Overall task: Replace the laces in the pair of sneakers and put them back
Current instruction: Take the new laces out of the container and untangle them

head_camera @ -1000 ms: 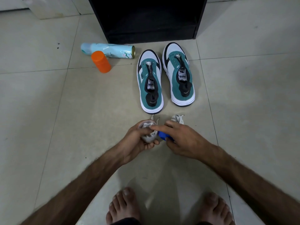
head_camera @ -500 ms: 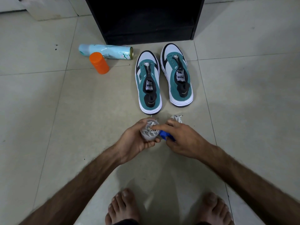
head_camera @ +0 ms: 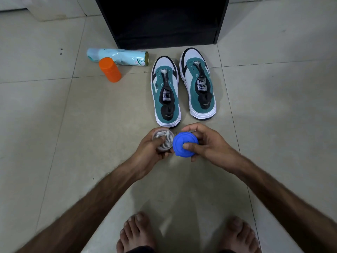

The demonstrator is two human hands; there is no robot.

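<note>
Two teal, white and black sneakers stand side by side on the tiled floor with no laces in their eyelets, the left sneaker (head_camera: 166,94) slightly nearer than the right sneaker (head_camera: 197,83). Just in front of their heels my left hand (head_camera: 152,149) grips a small clear container (head_camera: 163,141) filled with coiled white laces (head_camera: 165,136). My right hand (head_camera: 206,143) holds the round blue lid (head_camera: 185,144) beside the container's mouth, off it. A second lace bundle seen earlier on the floor is hidden behind my right hand.
An orange bottle (head_camera: 110,69) stands left of the sneakers, with a light blue spray can (head_camera: 118,57) lying behind it. A black open cabinet (head_camera: 164,22) stands at the back. My bare feet (head_camera: 184,234) are at the bottom edge.
My right hand has lifted the blue lid up and to the right, off the container. The white laces inside now show in the open mouth. The left hand stayed put.
</note>
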